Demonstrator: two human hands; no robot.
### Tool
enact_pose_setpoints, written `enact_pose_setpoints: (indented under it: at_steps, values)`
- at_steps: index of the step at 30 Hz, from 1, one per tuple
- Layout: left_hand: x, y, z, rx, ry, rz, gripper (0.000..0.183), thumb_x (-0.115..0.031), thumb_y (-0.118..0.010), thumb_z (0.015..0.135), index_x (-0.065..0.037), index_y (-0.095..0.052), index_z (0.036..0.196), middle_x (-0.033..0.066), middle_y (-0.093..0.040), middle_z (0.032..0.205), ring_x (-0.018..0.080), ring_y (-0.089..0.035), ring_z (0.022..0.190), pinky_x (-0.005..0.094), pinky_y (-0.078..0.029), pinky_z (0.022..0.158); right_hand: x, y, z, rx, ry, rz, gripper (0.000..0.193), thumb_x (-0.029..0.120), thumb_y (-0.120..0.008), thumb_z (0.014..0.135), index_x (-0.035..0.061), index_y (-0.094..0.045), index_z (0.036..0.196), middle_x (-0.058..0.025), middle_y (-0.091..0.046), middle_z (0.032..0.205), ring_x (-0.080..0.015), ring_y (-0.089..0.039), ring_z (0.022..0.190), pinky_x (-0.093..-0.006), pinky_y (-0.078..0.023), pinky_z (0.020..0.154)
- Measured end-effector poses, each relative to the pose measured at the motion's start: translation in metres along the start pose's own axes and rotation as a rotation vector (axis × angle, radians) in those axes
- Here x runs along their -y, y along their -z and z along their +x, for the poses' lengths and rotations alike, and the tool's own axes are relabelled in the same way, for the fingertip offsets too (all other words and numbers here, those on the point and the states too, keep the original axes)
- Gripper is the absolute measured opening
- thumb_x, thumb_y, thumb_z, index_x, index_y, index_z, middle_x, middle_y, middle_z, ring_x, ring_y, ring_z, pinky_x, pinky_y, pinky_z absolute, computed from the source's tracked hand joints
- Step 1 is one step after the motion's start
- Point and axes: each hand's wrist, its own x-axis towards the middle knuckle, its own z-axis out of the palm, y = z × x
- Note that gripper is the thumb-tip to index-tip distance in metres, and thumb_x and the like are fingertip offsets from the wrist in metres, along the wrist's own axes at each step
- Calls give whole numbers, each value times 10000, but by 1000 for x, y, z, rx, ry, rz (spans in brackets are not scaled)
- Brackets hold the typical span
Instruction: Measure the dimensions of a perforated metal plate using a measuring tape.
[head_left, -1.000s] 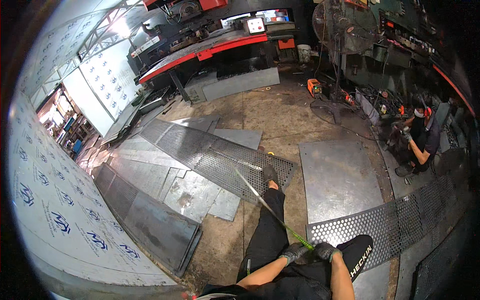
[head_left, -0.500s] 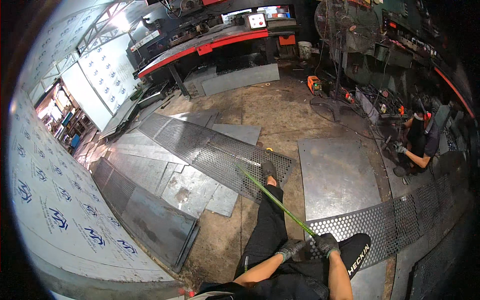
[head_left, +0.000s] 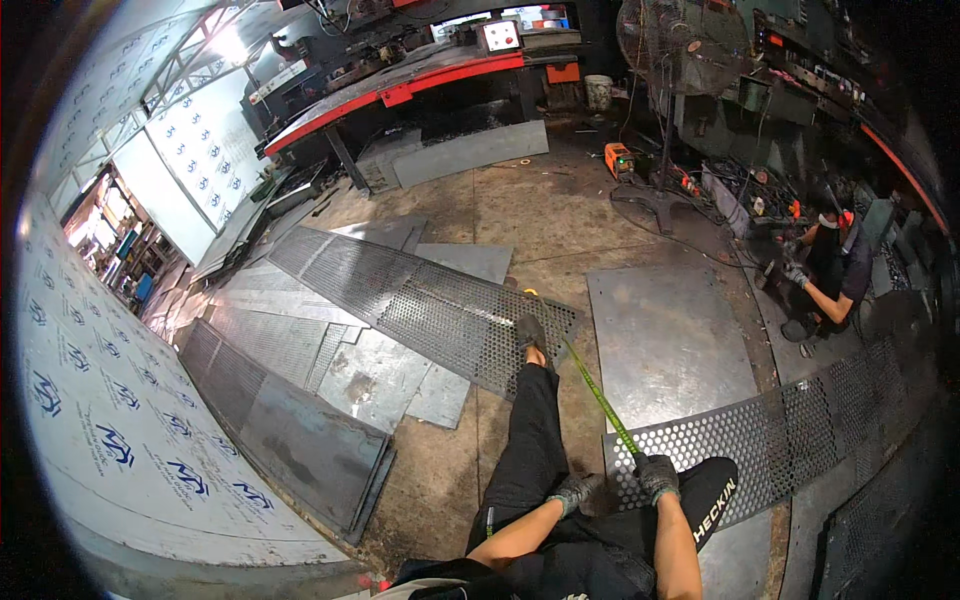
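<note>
My right hand (head_left: pixel 656 478), in a dark grey glove, is closed around a tape measure whose case is hidden in the grip. Its green blade (head_left: pixel 598 394) sticks out up and to the left, its far end near my shod foot (head_left: pixel 530 332). My left hand (head_left: pixel 575 492), gloved alike, rests low between my legs beside the near perforated metal sheet; its fingers blend into the dark background. That sheet (head_left: pixel 745 440), with round holes, stretches off to the right. Another perforated sheet (head_left: pixel 430 310) lies under my foot.
A plain metal plate (head_left: pixel 670 330) lies ahead, with stacked sheets (head_left: pixel 310 430) to the left. A red-edged machine table (head_left: pixel 400 92), an orange power unit (head_left: pixel 618 160) and a large fan (head_left: pixel 672 50) stand farther back. A person (head_left: pixel 835 270) crouches at the right.
The tape blade has swung to the right and shows shorter, its end now right of my foot. My left hand has drawn slightly away from the right one. The view has shifted a little.
</note>
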Motion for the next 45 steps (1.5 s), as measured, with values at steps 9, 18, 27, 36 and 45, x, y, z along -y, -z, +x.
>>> enact_pose_setpoints:
  at_steps: [9,18,27,36,45]
  values:
    - [0,4,-4,26,-80,178,598,-534,-466,862,-59,-569,1210,175,-557,1252,322,-506,1172,366,-375,984,25,15,-9,69,-93,-50,519,479,-502,865,-10,-675,849,-240,-647,867,-386,-628,867,-448,-477,754]
    - [-4,6,-6,2,-157,252,575,-513,-455,872,-65,-578,1210,139,-583,1234,299,-539,1140,354,-394,966,62,30,-33,62,-203,-66,475,422,-536,882,-7,-684,742,-134,-651,618,-213,-634,478,-323,-509,525]
    - [-35,3,-19,109,-76,160,648,-535,-550,818,-33,-551,1229,191,-530,1287,326,-487,1202,360,-368,986,11,14,-10,-23,108,-219,470,410,-536,891,-16,-656,735,-132,-638,609,-206,-604,428,-321,-496,446]
    - [-10,-3,-5,-60,-109,109,605,-528,-523,837,-21,-590,1160,190,-583,1197,342,-534,1114,371,-392,951,14,8,-10,-75,-53,-232,518,496,-582,822,-13,-677,789,-173,-651,672,-280,-662,660,-380,-498,649]
    - [1,8,-1,70,34,25,568,-473,-468,887,-30,-549,1234,152,-519,1313,313,-471,1215,348,-367,990,59,17,-23,-39,33,-98,485,447,-605,838,-10,-638,679,-171,-620,608,-254,-620,524,-379,-484,567]
